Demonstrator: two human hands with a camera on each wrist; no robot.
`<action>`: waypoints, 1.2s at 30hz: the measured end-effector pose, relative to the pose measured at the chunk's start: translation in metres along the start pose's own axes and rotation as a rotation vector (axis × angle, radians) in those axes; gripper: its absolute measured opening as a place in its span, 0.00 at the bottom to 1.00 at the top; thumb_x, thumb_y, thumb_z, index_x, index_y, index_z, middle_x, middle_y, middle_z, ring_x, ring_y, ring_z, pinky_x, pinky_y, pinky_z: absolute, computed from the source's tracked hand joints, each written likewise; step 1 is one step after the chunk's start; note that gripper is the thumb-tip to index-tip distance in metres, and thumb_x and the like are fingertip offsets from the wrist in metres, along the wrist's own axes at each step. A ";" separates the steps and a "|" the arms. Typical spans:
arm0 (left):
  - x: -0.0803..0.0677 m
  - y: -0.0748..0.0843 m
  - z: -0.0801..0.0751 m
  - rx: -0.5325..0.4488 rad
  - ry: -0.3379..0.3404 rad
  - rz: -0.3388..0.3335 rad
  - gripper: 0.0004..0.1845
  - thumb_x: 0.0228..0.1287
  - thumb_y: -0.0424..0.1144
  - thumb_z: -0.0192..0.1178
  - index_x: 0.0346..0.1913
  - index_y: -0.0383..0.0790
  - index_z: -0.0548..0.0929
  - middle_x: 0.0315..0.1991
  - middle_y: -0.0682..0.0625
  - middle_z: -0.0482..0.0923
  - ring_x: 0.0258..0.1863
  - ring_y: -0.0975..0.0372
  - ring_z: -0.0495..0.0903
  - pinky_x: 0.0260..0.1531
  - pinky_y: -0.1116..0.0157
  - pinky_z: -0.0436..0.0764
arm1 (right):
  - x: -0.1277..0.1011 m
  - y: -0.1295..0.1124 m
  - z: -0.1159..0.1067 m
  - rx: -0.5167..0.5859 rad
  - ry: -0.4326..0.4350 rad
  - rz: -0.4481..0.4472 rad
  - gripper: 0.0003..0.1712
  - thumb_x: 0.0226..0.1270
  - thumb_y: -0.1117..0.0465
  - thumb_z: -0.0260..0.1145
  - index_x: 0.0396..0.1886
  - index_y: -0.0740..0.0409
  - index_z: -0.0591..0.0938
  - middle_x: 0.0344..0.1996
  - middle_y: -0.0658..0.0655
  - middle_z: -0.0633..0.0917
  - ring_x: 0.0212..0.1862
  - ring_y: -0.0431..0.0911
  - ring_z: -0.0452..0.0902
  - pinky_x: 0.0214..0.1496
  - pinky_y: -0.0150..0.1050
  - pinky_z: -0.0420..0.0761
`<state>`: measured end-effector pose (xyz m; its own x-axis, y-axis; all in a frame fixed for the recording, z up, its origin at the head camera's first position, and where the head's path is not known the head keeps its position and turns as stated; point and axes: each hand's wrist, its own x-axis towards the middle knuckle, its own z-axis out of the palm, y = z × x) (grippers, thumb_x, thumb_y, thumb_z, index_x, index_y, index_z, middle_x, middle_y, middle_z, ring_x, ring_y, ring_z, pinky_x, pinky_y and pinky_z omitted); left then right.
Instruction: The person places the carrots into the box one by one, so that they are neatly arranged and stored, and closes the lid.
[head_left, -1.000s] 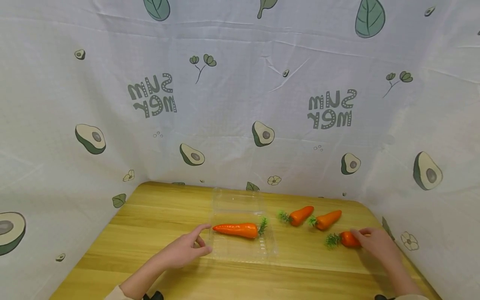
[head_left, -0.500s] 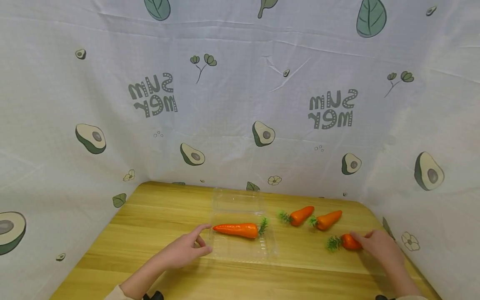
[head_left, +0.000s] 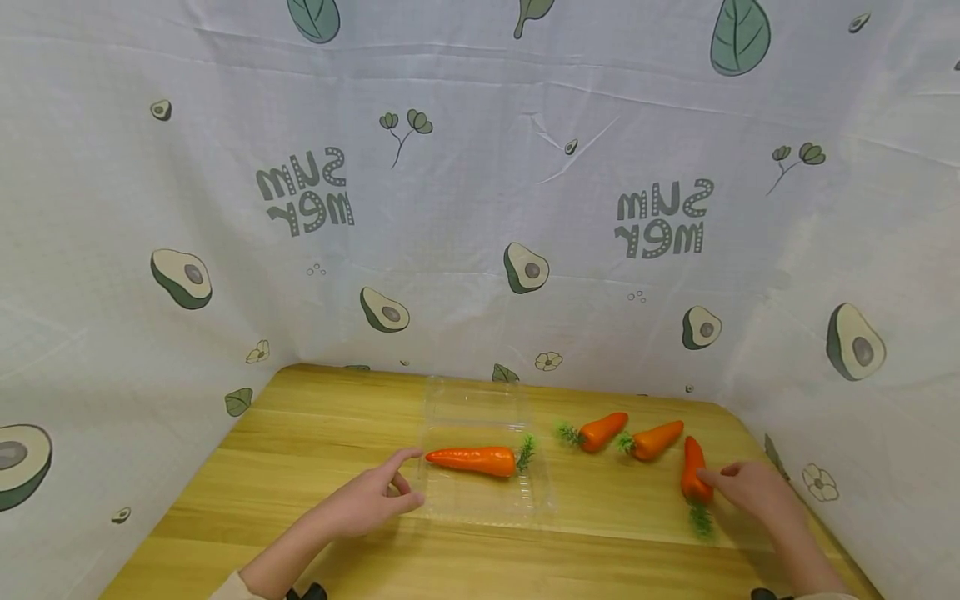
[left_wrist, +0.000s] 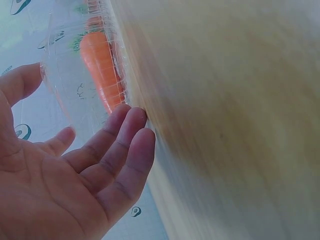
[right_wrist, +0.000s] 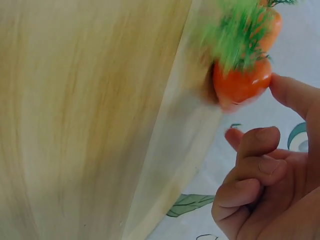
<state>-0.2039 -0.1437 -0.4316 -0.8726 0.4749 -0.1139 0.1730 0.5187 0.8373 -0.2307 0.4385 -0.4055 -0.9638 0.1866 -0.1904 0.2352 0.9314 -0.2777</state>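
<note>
Two hands at carrots on a table.
Right hand (head_left: 753,492) pinched a carrot (head_left: 693,473); left hand (head_left: 365,501) lay relaxed, fingertips touching the clear box (head_left: 480,500).

The small orange plastic carrot with a green leafy top (head_left: 693,477) at the right hand (head_left: 753,492) has been turned on the wooden tabletop (head_left: 315,450): its leafy end, formerly pointed toward the clear plastic tray (head_left: 480,500), is now pointed toward the near edge.

Glossy plastic carrot (head_left: 692,472) – clear tray (head_left: 480,492), wooden table (head_left: 315,433)
</note>
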 end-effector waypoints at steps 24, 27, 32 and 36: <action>-0.001 0.003 0.000 0.019 0.011 -0.005 0.39 0.72 0.55 0.60 0.79 0.48 0.57 0.45 0.49 0.79 0.40 0.59 0.81 0.32 0.59 0.76 | -0.008 -0.011 0.005 0.109 -0.061 -0.024 0.27 0.66 0.40 0.57 0.19 0.57 0.76 0.17 0.52 0.73 0.22 0.44 0.65 0.25 0.37 0.65; -0.001 0.002 -0.001 0.013 0.009 -0.011 0.39 0.72 0.54 0.61 0.79 0.48 0.57 0.44 0.50 0.79 0.40 0.59 0.81 0.33 0.58 0.77 | -0.008 -0.013 0.006 0.127 -0.076 -0.020 0.27 0.67 0.40 0.57 0.14 0.51 0.70 0.13 0.47 0.67 0.18 0.41 0.59 0.22 0.35 0.62; -0.001 0.002 -0.001 0.000 0.005 -0.013 0.40 0.72 0.54 0.61 0.79 0.47 0.57 0.44 0.49 0.79 0.40 0.59 0.82 0.33 0.58 0.77 | -0.010 -0.013 0.007 0.164 -0.074 -0.023 0.27 0.68 0.42 0.58 0.12 0.47 0.66 0.11 0.45 0.62 0.16 0.39 0.54 0.20 0.34 0.59; -0.001 0.002 -0.001 0.010 0.005 -0.014 0.40 0.72 0.55 0.61 0.79 0.47 0.57 0.44 0.49 0.79 0.41 0.59 0.82 0.34 0.58 0.77 | -0.013 -0.012 0.006 0.181 -0.082 -0.039 0.28 0.68 0.43 0.58 0.10 0.46 0.65 0.09 0.44 0.61 0.15 0.38 0.53 0.19 0.32 0.59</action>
<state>-0.2034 -0.1437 -0.4289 -0.8772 0.4642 -0.1228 0.1652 0.5319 0.8305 -0.2206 0.4229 -0.4058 -0.9608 0.1185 -0.2505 0.2240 0.8645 -0.4499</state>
